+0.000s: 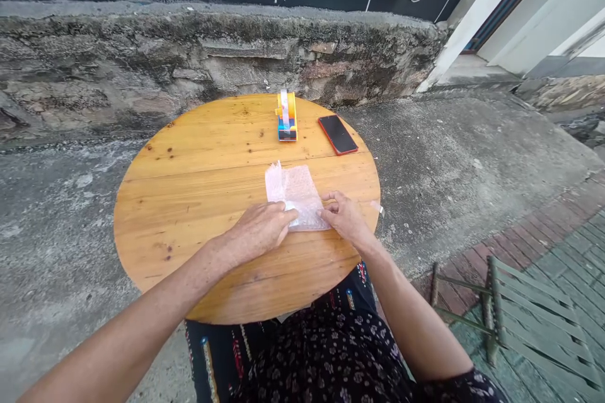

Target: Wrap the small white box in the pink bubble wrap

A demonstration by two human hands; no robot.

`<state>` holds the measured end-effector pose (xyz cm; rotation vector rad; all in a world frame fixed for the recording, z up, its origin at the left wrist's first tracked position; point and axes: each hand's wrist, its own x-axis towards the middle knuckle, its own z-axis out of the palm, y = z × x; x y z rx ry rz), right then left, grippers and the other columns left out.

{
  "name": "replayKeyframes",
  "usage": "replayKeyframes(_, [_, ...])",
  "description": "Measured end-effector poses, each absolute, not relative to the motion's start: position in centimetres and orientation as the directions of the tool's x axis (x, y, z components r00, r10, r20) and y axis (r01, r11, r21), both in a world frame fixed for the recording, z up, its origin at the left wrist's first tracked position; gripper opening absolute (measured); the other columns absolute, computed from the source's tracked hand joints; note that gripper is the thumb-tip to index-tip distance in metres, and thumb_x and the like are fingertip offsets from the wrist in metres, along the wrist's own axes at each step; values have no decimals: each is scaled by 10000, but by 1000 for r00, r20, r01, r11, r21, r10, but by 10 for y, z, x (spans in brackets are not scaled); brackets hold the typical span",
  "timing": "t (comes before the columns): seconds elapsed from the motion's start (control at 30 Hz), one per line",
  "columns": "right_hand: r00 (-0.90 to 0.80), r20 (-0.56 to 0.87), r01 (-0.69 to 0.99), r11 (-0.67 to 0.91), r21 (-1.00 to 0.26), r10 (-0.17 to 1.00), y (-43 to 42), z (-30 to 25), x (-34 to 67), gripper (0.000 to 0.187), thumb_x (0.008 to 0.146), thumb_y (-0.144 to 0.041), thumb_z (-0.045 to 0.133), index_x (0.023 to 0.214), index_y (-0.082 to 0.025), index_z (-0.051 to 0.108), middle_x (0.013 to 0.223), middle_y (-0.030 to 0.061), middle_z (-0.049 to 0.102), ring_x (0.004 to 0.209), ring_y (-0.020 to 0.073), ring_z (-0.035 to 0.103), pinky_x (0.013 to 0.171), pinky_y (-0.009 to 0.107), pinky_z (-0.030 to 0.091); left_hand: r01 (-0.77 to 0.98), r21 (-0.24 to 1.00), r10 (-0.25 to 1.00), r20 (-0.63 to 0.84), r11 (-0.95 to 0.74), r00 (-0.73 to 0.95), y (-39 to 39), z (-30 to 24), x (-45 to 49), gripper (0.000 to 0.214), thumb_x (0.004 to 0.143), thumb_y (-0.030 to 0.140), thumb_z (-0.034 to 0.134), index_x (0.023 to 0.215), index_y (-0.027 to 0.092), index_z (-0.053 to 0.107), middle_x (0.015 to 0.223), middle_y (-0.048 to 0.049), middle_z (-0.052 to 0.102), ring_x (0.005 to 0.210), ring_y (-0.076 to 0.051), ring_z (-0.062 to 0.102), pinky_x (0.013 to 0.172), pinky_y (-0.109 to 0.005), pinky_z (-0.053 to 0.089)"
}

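A clear, pinkish sheet of bubble wrap [300, 182] lies on the round wooden table [198, 201], its far left corner standing up. My left hand [267, 225] is closed at the sheet's near left part, fingers and thumb together on it. Something pale shows by those fingertips, too covered to name. At the near right edge, my right hand [347, 219] has its fingers curled, with the thumb on the wrap's corner. Beyond the sheet stands a yellow and blue tape dispenser [287, 116] with a roll of tape in it.
A phone [338, 135] in a red case lies at the table's far right. A small clear strip [378, 207] hangs at the right rim. A slatted folding chair [534, 321] stands on the right. Behind the table runs a rough stone wall [155, 69].
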<state>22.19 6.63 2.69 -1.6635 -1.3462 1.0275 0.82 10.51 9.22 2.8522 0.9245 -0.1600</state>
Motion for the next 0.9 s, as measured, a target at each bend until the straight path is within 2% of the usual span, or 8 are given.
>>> replayKeyframes(0.1, [134,-93,367,-136,-920,987,68,23,218,265,721,-270,566,969,-184,528,591,-63,560,502,115,489,486,221,351,591,90,573,-165,-802,803,105,95,9,262,885,149,384,1003,199,613,857,-74,641,812,-231,636,644,-307,437])
replayKeyframes(0.23, [166,-50,344,-105,-933,985,65,21,214,237,768,-260,514,990,-179,535,627,-47,555,544,123,509,513,228,384,592,96,572,-178,-800,801,104,98,10,341,876,145,393,1148,221,584,881,-75,649,803,-238,639,632,-311,436])
replayKeyframes(0.37, [188,-30,310,-88,-947,982,62,19,212,267,793,-276,515,1041,-178,530,697,-26,578,571,123,524,511,229,414,594,91,570,-200,-799,797,105,100,15,308,875,161,407,1073,228,632,869,-81,652,776,-233,639,624,-305,433])
replayKeyframes(0.47, [164,-74,260,-116,-959,984,61,19,211,300,816,-315,506,1084,-181,522,689,-33,565,484,104,491,414,214,397,603,81,572,-237,-794,785,108,103,21,304,847,149,424,1029,224,655,841,-85,667,754,-242,644,608,-309,428])
replayKeyframes(0.57, [121,-177,134,-193,-972,977,59,21,209,392,790,-359,568,1137,-191,496,691,-44,556,449,96,490,356,207,411,599,73,556,-296,-798,777,111,109,27,286,819,137,441,967,215,672,826,-87,689,750,-247,652,590,-304,417])
replayKeyframes(0.63, [106,-212,39,-217,-975,971,59,22,207,469,748,-355,623,1164,-196,477,710,-44,561,486,101,513,375,213,452,602,71,549,-336,-796,765,112,113,31,276,808,135,449,941,213,678,830,-84,699,745,-243,655,575,-296,407])
replayKeyframes(0.73, [119,-184,-51,-179,-983,976,61,23,201,535,718,-335,647,1195,-192,450,701,-52,546,550,114,532,423,219,478,609,65,549,-366,-791,752,113,117,34,284,801,126,447,935,215,681,836,-82,703,739,-241,655,560,-293,397])
replayKeyframes(0.9, [129,-96,-56,-90,-994,987,67,27,185,586,721,-310,641,1247,-182,414,654,-71,546,557,121,553,508,240,469,598,77,537,-360,-798,763,114,114,31,281,827,136,445,984,222,662,847,-73,698,771,-238,658,591,-292,418])
